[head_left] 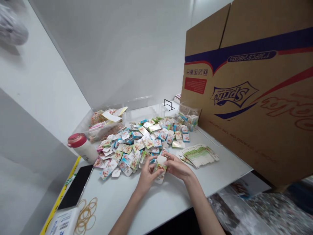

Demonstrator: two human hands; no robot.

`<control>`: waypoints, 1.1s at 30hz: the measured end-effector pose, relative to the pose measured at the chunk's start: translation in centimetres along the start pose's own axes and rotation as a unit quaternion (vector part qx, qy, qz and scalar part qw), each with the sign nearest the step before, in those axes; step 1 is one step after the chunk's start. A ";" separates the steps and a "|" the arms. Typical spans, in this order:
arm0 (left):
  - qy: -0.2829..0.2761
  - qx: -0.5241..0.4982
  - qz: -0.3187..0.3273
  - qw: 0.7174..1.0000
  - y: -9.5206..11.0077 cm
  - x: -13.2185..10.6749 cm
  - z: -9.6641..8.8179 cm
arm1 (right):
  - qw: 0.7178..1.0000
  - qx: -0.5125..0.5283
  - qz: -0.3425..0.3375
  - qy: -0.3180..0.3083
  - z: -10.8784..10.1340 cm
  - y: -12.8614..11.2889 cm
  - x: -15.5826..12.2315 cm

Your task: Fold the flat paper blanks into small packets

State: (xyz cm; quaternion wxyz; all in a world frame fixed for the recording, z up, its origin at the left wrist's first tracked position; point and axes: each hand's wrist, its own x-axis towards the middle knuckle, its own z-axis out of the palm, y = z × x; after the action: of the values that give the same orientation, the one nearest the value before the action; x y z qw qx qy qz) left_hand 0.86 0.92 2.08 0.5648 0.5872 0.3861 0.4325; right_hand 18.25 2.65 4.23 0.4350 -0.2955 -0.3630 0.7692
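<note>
My left hand (pixel 148 174) and my right hand (pixel 176 166) meet at the table's front, both pinching a small white-backed printed packet (pixel 160 165). A loose heap of similar small packets (pixel 137 147), with colourful printed fronts and white backs, spreads just beyond my hands. To the right of my right hand lies a neat fanned row of packets (pixel 198 156), printed mostly in green. The white table (pixel 137 209) carries all of these.
A large upside-down Sprite cardboard carton (pixel 244 81) stands at the right. Clear plastic tubs of packets (pixel 105 125) (pixel 189 120) sit behind the heap. At the left are a red-capped bottle (pixel 83 147), a black phone (pixel 75 186), and rubber bands (pixel 85 215).
</note>
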 end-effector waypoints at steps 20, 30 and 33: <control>0.000 0.061 0.035 0.998 -0.1 -0.2 -0.1 | 0.990 -0.126 -0.042 0.039 -0.2 -0.2 -0.1; -0.005 -0.018 0.044 0.999 -1.0 -0.3 0.1 | 0.974 -0.204 -0.056 0.079 0.6 -0.6 -0.3; -0.008 -0.017 0.038 0.999 -0.8 -0.4 0.1 | 0.971 -0.220 -0.059 0.074 0.7 -0.8 -0.5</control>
State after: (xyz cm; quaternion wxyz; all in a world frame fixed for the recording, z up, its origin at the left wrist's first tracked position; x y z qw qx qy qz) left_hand 0.90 0.57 1.27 0.5611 0.5948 0.3517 0.4557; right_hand 18.29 2.30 5.31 0.4293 -0.4180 -0.5074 0.6193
